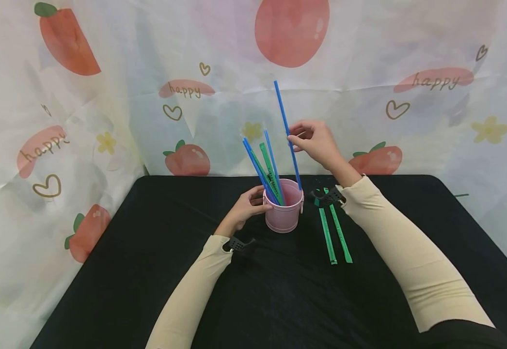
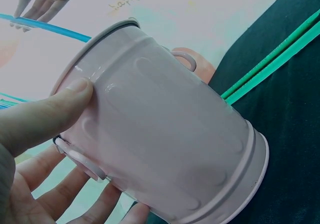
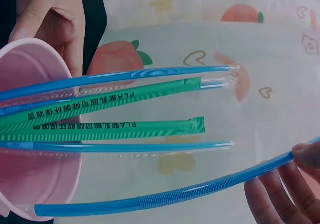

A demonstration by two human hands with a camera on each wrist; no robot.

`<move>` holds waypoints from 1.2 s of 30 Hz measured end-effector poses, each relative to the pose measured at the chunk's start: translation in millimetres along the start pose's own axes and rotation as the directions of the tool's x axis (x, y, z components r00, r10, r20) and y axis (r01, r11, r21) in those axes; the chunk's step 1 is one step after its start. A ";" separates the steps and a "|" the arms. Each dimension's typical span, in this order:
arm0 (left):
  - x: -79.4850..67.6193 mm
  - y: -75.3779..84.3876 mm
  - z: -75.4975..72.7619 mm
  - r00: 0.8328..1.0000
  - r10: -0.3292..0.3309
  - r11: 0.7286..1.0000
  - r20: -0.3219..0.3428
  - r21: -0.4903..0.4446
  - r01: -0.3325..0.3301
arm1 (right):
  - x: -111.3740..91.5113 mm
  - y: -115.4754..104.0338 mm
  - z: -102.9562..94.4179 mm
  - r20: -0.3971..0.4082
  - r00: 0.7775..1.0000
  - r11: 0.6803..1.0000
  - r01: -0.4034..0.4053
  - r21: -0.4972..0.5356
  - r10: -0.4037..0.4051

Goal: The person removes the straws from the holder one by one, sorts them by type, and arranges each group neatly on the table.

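A pink bucket (image 1: 281, 220) with small side handles stands on the black table. My left hand (image 1: 245, 209) grips its left side, the thumb (image 2: 60, 111) on the outer wall near the rim and the fingers around a handle. Several blue straws (image 3: 165, 74) in clear wrappers and green paper-wrapped straws (image 3: 165, 128) lean inside it, toward the left. Between thumb and fingers my right hand (image 1: 316, 141) pinches another blue straw (image 1: 282, 106), held nearly upright. Its lower end overlaps the right part of the bucket's opening in the head view.
Two more green-wrapped straws (image 1: 327, 237) lie on the black-covered table (image 1: 170, 218), right of the bucket and partly under my right wrist strap (image 1: 328, 198). A printed fabric backdrop (image 1: 236, 48) hangs behind the table and on its left side.
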State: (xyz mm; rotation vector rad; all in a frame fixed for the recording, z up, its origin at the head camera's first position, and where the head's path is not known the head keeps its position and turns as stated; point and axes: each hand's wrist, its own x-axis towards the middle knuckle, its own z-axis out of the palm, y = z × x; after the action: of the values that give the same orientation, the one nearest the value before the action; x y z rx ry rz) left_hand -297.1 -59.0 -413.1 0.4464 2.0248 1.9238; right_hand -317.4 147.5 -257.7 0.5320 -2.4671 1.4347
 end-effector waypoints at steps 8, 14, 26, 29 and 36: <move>0.4 -0.2 -0.2 1.000 0.008 1.000 0.006 0.003 -0.008 | -2.3 1.0 -9.3 -0.021 1.000 1.000 -0.004 0.017 0.004; -0.1 0.6 0.0 1.000 0.013 1.000 0.005 0.008 -0.013 | -2.8 0.6 -16.1 -0.041 0.999 1.000 -0.004 0.031 0.006; -0.2 -1.1 -0.4 1.000 0.006 1.000 0.003 0.003 -0.006 | -9.0 10.0 -24.0 -0.044 0.999 0.999 -0.007 0.037 0.009; 0.4 -2.0 -0.1 1.000 0.004 1.000 0.001 0.004 -0.004 | -12.4 16.1 -25.3 -0.042 0.999 0.999 -0.013 0.032 0.014; 1.8 -3.3 -0.4 1.000 0.001 1.000 0.000 0.007 -0.001 | -22.8 31.9 -28.9 -0.044 0.998 0.999 -0.039 0.019 0.040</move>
State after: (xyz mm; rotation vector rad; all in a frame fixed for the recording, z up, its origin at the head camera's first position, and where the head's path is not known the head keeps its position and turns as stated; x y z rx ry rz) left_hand -299.0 -58.7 -416.4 0.4493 2.0321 1.9187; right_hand -309.6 191.5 -277.3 0.4521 -2.4459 1.4688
